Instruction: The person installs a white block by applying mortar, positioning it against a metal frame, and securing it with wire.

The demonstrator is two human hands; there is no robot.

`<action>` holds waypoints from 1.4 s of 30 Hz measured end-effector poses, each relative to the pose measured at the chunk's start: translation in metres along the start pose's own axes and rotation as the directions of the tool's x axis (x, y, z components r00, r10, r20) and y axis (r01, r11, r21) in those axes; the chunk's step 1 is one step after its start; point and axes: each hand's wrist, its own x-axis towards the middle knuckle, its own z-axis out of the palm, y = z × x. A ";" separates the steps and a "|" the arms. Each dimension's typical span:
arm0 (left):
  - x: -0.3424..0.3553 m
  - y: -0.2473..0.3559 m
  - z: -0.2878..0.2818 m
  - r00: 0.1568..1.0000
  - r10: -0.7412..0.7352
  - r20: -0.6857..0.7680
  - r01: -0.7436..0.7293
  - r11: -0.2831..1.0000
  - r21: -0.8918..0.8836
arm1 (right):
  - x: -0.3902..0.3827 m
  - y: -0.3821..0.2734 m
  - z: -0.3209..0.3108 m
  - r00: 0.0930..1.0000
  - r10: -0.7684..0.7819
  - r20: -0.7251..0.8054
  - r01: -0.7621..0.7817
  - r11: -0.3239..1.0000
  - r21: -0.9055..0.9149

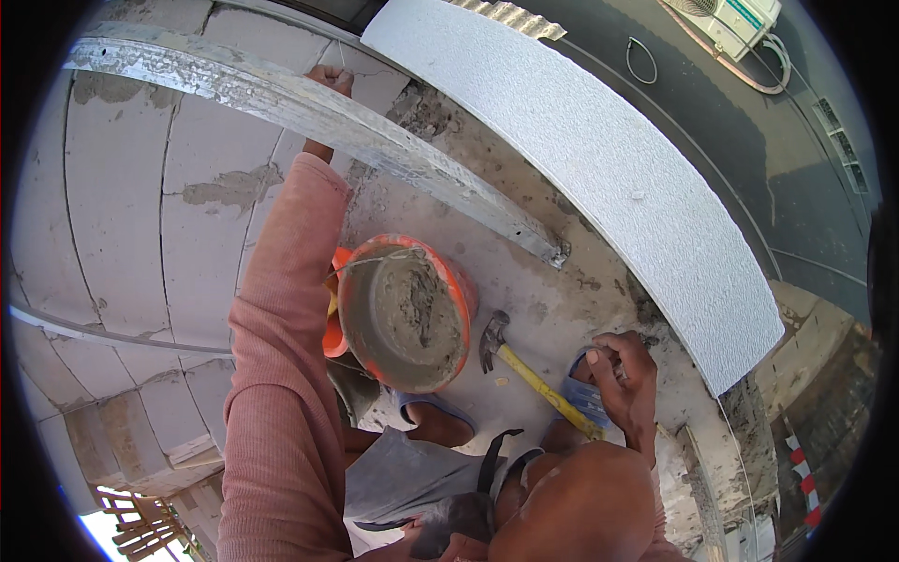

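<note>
My left hand [330,84] reaches up beside a long, mortar-smeared metal bar [403,155], fingers pinched on what looks like a thin pale string at the block wall [112,187]. My right hand [623,375] has curled fingers above a blue sandal, its contents unclear. Nearest it lies a claw hammer [529,370] with a yellow handle on the dusty concrete. An orange-rimmed bucket [463,309] holding grey mortar stands between my arms, with other orange and yellow items partly hidden behind it.
A long white textured panel [571,140] runs along the right edge of the work area, with a dark lower surface [768,187] beyond it. An air-conditioner unit [730,23] and pipes are at top right. My blue-sandalled feet [431,417] are below. A wooden slatted structure [140,520] shows at lower left.
</note>
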 end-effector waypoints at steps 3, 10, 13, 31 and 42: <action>0.001 -0.005 0.006 0.986 -0.142 0.084 0.161 0.943 -0.292 | 0.010 -0.015 0.001 0.999 -0.041 0.012 0.041 0.999 -0.007; -0.002 -0.024 -0.003 0.982 -0.119 0.144 0.184 0.492 -0.851 | 0.012 -0.026 0.005 0.994 -0.111 0.022 0.111 0.994 -0.022; 0.011 -0.056 -0.019 0.970 -0.123 0.211 0.244 0.472 -0.847 | 0.012 -0.034 0.017 0.989 -0.139 0.053 0.141 0.990 -0.024; 0.069 -0.126 0.060 0.706 0.202 0.678 0.597 0.346 -0.724 | -0.084 -0.112 -0.020 0.912 -0.342 -0.228 0.186 0.838 -0.513; 0.014 -0.111 0.070 0.623 -0.003 0.782 0.740 0.323 -0.589 | -0.083 -0.236 -0.084 0.938 -0.319 -0.133 0.128 0.677 -0.724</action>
